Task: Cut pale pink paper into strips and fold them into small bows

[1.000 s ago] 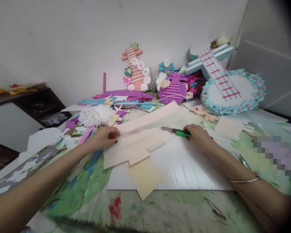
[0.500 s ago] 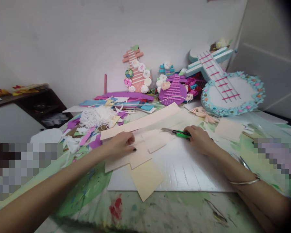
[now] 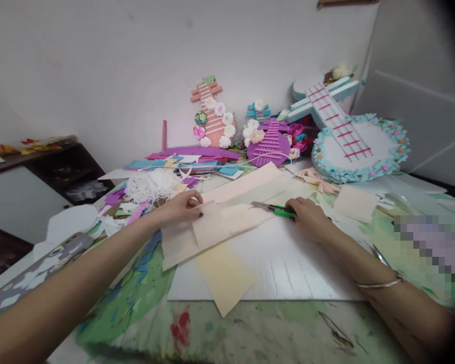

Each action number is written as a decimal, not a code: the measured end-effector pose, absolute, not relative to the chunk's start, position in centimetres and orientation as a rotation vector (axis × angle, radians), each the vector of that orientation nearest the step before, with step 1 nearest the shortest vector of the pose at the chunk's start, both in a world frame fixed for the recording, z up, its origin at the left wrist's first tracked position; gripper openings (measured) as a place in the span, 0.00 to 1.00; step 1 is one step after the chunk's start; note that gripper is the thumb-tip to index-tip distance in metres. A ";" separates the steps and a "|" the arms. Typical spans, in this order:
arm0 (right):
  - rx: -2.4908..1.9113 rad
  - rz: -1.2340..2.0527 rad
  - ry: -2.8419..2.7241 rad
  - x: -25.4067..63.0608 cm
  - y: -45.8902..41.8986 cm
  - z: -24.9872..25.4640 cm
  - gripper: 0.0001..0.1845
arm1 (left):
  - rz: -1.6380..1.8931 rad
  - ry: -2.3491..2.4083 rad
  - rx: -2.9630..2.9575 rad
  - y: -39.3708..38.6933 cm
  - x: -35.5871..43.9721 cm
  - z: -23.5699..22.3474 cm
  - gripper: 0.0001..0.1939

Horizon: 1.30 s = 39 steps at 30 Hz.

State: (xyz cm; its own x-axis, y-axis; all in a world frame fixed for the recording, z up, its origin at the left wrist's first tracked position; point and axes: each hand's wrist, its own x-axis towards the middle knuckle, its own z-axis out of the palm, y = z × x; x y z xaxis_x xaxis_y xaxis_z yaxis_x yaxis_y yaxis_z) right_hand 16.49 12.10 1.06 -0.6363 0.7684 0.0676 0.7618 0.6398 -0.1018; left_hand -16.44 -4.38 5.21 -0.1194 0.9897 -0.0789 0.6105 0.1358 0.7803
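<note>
My right hand (image 3: 307, 215) is closed around a green utility knife (image 3: 282, 211), its blade pointing left over the pale sheets. Between the thumb and fingers of my left hand (image 3: 184, 206) is the edge of a thin peach paper piece (image 3: 208, 215). Other peach paper pieces (image 3: 233, 222) overlap under and beside it, on a white board (image 3: 273, 247) with cut lines. A cream paper square (image 3: 227, 278) lies partly over the board's front edge. Behind the hands runs a long peach paper strip (image 3: 242, 182).
A tangle of white string (image 3: 151, 186) and colored scraps lie at the left, near a phone (image 3: 41, 273). Decorated instrument models, pink (image 3: 214, 129), purple (image 3: 269, 146) and light blue (image 3: 360, 146), stand along the wall. Scissors (image 3: 381, 255) lie beside my right forearm.
My left hand has moved slightly left and up, and a peach paper piece has shifted with it. My right hand with the knife has barely moved. The phone has come into view.
</note>
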 end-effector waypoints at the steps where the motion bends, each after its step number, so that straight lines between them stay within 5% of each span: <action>1: -1.280 0.094 -2.749 16.5 12.1 1.0 0.19 | 0.814 1.834 1.540 -4.3 -16.8 5.1 0.15; 10: -1.268 0.079 -2.753 16.5 12.0 1.2 0.21 | 0.797 1.955 1.707 -3.8 -18.0 3.1 0.22; 20: -1.257 0.041 -2.738 16.6 12.2 0.6 0.22 | 0.167 2.524 2.039 -2.6 -14.1 4.6 0.20; 29: -1.267 0.128 -2.736 16.5 11.9 1.5 0.20 | 0.619 1.478 2.655 -1.5 -7.2 5.4 0.09; 39: -1.175 0.106 -2.675 18.4 12.8 3.1 0.21 | 0.390 1.550 2.893 -4.1 -5.4 3.0 0.10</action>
